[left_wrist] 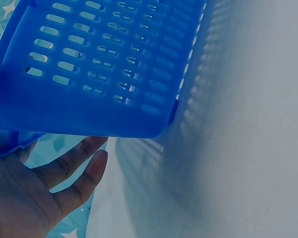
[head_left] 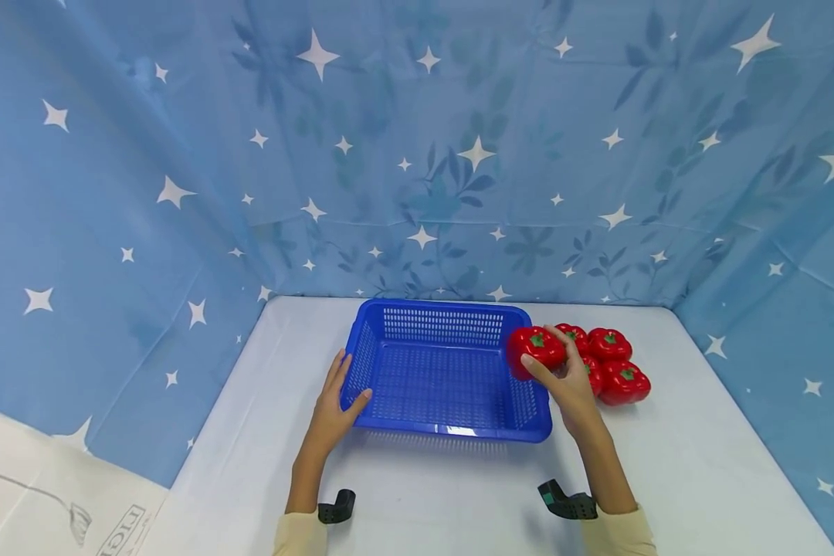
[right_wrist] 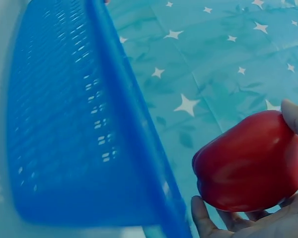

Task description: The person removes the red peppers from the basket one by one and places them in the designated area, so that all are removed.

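Observation:
My right hand (head_left: 571,386) grips a red bell pepper (head_left: 538,347) with a green stem, thumb on one side and fingers on the other. In the head view, the pepper overlaps the right rim of a blue plastic basket (head_left: 445,432). The right wrist view shows the pepper (right_wrist: 248,163) held beside the basket's long rim (right_wrist: 139,124). My left hand (head_left: 333,413) holds the basket at its left front corner, thumb over the rim and fingers along the outside. From the left wrist, extended fingers (left_wrist: 79,163) show below the rim.
Several more red bell peppers (head_left: 622,382) sit in a cluster right of the basket, partly behind the right hand. A white table (head_left: 424,494) carries everything. Blue star-patterned curtains (head_left: 403,154) surround its back and sides. Each wrist wears a black band (head_left: 338,506).

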A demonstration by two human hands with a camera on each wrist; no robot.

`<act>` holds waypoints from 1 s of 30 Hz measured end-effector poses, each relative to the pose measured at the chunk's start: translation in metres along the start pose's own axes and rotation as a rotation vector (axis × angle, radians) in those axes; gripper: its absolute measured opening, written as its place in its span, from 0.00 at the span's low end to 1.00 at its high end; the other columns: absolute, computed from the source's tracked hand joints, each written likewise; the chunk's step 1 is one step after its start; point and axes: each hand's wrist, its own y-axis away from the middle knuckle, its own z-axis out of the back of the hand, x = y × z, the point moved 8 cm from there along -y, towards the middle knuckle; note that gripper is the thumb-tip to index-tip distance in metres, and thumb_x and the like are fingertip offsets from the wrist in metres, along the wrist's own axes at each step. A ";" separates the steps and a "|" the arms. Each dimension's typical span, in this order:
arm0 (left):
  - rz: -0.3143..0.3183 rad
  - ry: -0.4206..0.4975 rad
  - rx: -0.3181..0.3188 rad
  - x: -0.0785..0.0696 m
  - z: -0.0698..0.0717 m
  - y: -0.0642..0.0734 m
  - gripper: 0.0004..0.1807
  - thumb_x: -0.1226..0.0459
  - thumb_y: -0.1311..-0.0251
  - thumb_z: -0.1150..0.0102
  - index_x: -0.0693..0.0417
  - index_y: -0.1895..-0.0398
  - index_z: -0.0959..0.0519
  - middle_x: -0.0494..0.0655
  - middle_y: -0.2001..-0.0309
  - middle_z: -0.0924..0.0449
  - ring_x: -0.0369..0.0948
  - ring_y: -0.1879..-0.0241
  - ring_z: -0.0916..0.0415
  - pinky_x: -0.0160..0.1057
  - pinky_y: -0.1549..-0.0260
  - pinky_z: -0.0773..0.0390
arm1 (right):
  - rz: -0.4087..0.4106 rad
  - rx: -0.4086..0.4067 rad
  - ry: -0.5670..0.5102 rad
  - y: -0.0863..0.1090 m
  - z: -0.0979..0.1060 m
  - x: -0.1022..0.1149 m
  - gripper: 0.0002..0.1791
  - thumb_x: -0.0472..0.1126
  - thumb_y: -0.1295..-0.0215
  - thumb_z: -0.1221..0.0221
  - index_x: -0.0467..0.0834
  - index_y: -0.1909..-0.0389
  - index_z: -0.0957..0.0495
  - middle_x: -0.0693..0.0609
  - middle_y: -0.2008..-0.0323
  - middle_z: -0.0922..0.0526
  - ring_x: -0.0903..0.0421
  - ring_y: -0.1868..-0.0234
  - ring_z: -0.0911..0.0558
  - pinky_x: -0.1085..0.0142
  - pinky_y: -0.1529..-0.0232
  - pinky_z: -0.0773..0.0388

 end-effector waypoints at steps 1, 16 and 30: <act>0.002 0.004 0.000 0.000 0.000 0.000 0.44 0.50 0.36 0.41 0.56 0.23 0.49 0.50 0.20 0.58 0.57 0.23 0.58 0.65 0.30 0.49 | 0.000 -0.009 -0.003 0.003 0.003 -0.001 0.44 0.45 0.35 0.37 0.54 0.23 0.51 0.46 0.24 0.47 0.43 0.25 0.43 0.61 0.40 0.27; 0.018 0.005 0.008 0.000 -0.001 0.001 0.45 0.50 0.36 0.42 0.53 0.22 0.50 0.45 0.20 0.60 0.54 0.22 0.59 0.62 0.28 0.50 | 0.028 -0.271 -0.064 0.047 0.056 -0.031 0.43 0.37 0.39 0.35 0.57 0.26 0.45 0.50 0.25 0.47 0.50 0.27 0.44 0.87 0.57 0.26; 0.014 0.004 -0.005 0.000 -0.001 0.002 0.44 0.49 0.36 0.42 0.54 0.22 0.49 0.48 0.20 0.59 0.55 0.22 0.59 0.63 0.29 0.50 | -0.107 -0.451 0.156 0.074 0.079 -0.091 0.44 0.49 0.36 0.36 0.48 0.25 0.50 0.46 0.26 0.41 0.45 0.26 0.41 0.86 0.50 0.29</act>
